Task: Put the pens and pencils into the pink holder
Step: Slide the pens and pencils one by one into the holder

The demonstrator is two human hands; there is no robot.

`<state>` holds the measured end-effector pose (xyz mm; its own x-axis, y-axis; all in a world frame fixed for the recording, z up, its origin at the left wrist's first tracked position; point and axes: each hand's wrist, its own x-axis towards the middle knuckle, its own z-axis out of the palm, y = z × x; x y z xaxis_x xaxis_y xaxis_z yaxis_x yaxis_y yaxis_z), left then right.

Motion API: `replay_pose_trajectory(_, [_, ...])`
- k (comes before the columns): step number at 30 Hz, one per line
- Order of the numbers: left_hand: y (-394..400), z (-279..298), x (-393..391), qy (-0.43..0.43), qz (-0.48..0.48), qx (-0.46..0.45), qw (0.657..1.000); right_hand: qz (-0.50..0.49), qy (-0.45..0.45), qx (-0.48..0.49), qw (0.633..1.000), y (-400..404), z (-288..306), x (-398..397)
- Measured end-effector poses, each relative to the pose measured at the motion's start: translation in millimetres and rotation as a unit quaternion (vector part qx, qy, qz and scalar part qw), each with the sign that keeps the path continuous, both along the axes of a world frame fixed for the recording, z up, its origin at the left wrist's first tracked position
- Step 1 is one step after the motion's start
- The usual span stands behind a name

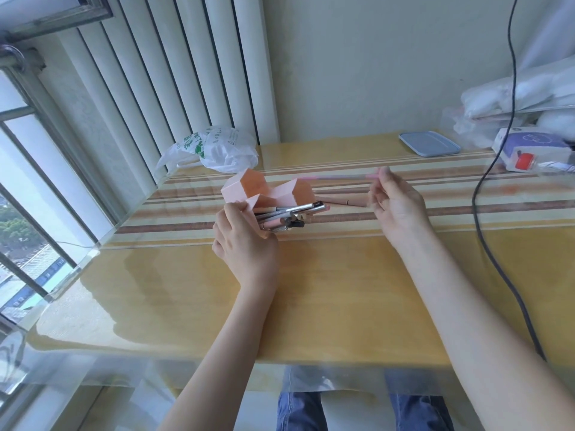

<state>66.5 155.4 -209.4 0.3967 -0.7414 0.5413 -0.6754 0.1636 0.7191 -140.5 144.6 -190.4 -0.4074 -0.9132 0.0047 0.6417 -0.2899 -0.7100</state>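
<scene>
Looking down: a person sits at a glossy yellow table (311, 290) with both bare forearms stretched forward over it.
Pink holder (267, 191): a cluster of angular pink compartments, tipped over on its side at the table's middle so its openings face right.
Left hand (245, 241): fingers curled around the near left end of the holder, gripping it.
Pens and pencils (289, 214): a bundle of grey, black and pale pink barrels lying roughly level inside the nearest compartment, their ends sticking out to the right (the exact count is hard to tell).
Right hand (395, 203): raised to the right of the holder, thumb and fingertips pinching the right end of a thin pink pencil (342, 177).
Pink pencil: blurred, held nearly level, its left tip at the far compartment's opening; I cannot tell whether it is inside.
Loose pencils (339, 197): brownish ones lying on the striped band of the table between the holder and the right hand.
Plastic bag (214, 147): white with green print, crumpled at the table's far left, behind the holder.
Blue lid (429, 144): flat and rectangular, at the far edge toward the right.
Box (532, 149): white and purple, at the far right, beneath soft white bundles.
Black cable (485, 169): hangs down across the right side of the table.
Window (28, 197): along the left, beside vertical blinds.
</scene>
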Motion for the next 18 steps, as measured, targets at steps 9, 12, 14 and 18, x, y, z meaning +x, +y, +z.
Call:
replay_pose_trajectory(9, [0.8,-0.6,-0.5,-0.012,-0.003,0.002,1.0,0.064,-0.013,-0.086,0.994,10.2,12.6,2.4])
replay_pose_trajectory(12, [0.5,-0.8,0.1,-0.011,-0.004,0.005,1.0,0.087,0.031,-0.086,0.992,11.0,13.0,7.5])
replay_pose_trajectory(14, [-0.1,-1.0,0.5,-0.01,-0.004,0.007,1.0,0.08,0.03,-0.09,0.992,11.0,13.8,8.5])
replay_pose_trajectory(18, [0.2,-0.8,0.3,-0.009,-0.006,0.006,1.0,0.028,-0.023,-0.1,0.994,9.3,12.0,1.9])
